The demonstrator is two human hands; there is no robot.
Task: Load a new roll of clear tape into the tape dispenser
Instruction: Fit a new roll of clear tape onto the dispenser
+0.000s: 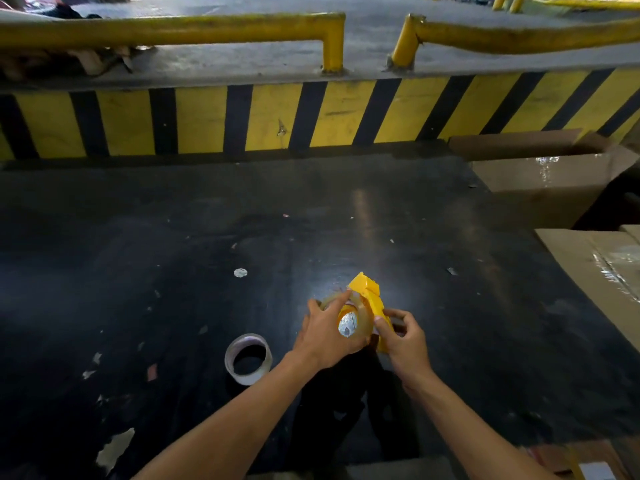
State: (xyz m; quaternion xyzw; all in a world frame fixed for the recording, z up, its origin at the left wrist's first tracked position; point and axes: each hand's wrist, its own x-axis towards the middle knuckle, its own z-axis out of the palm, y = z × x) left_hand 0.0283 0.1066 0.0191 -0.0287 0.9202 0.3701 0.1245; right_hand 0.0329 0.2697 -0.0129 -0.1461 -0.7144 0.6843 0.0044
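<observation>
A yellow tape dispenser [370, 296] is held above the black table, its upper end pointing away from me. A roll of clear tape [360, 315] sits against the dispenser's left side, and its bright core hole shows. My left hand [327, 336] wraps around that roll from the left. My right hand [403, 336] grips the dispenser's lower part from the right. A second tape roll [248, 359], whitish and nearly empty, lies flat on the table to the left of my left wrist.
The black table [207, 237] is scuffed and carries small paper scraps. Cardboard boxes [540, 174] stand at the right edge. Behind the table runs a yellow and black striped curb [263, 116] with yellow rails [173, 29] above it.
</observation>
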